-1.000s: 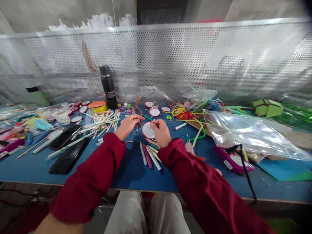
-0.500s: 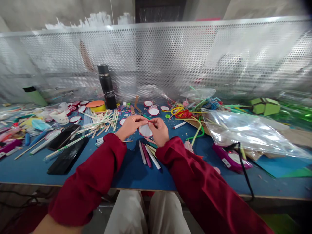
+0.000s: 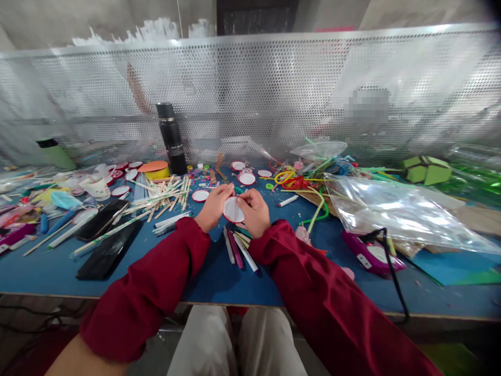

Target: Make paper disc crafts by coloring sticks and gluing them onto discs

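Left hand (image 3: 216,204) swung down since earlier frame, off top edge, now beside left rim of red-rimmed white disc (image 3: 234,210). Can't tell if it's gripping. Right hand (image 3: 255,211) pinching disc's right side, thumb on face. So disc's between both hands, over desk (image 3: 156,277). Probably light, stiffish, bit slick; rim's best hold imo. Felt-tip markers (image 3: 235,250) on near side, black flask (image 3: 171,138) further back.

Seen from above, two arms in loose dark red sleeves (image 3: 152,284) stretch forward and angle inward. Bare skin shows at the left sleeve's elbow end. The wrists are uncovered, the hands close together: the left hand (image 3: 215,206) half curled, thumb side up; the right hand (image 3: 256,211) bent, thumb and fingers pinched.
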The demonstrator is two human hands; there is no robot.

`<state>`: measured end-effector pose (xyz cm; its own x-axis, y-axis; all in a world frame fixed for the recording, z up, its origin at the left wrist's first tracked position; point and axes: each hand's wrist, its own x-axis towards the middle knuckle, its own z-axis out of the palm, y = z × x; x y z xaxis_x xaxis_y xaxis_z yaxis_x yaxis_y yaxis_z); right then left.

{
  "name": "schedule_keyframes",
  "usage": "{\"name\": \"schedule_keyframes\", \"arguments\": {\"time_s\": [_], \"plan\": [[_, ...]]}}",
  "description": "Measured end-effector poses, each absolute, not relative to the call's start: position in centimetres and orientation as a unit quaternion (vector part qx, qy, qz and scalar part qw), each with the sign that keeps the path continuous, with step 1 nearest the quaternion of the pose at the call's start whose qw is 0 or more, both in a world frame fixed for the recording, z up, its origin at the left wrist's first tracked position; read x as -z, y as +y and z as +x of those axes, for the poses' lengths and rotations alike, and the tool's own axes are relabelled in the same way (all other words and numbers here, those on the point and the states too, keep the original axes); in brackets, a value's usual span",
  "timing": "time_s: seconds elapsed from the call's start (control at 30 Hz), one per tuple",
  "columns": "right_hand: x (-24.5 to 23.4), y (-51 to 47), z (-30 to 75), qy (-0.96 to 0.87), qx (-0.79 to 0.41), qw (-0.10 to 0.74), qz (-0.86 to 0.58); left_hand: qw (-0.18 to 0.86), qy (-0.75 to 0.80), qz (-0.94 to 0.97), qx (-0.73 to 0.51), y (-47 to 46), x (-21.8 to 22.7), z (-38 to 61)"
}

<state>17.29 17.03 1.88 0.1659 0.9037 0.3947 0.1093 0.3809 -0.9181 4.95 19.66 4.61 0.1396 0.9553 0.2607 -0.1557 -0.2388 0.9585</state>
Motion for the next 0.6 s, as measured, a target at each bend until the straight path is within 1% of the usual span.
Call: {"name": "schedule_keyframes", "arguments": {"time_s": [0.2,0.33,0.47,0.6], "plan": [[-1.7,17.2,17.4,-0.555,-0.314,0.615,-0.464,0.501,0.355,0.556,-0.560,19.5,-4.6,5.2],[-1.8,17.2,17.3,-0.553,-0.306,0.618,-0.468,0.493,0.360,0.574,-0.545,19.6,-4.7,4.8],[-2.5,17.0,17.3,-0.518,-0.308,0.625,-0.495,0.509,0.350,0.628,-0.473,20.3,-5.2,3.2],[-2.9,16.9,17.5,-0.471,-0.350,0.629,-0.509,0.500,0.307,0.718,-0.374,20.8,-5.9,1.3]]}}
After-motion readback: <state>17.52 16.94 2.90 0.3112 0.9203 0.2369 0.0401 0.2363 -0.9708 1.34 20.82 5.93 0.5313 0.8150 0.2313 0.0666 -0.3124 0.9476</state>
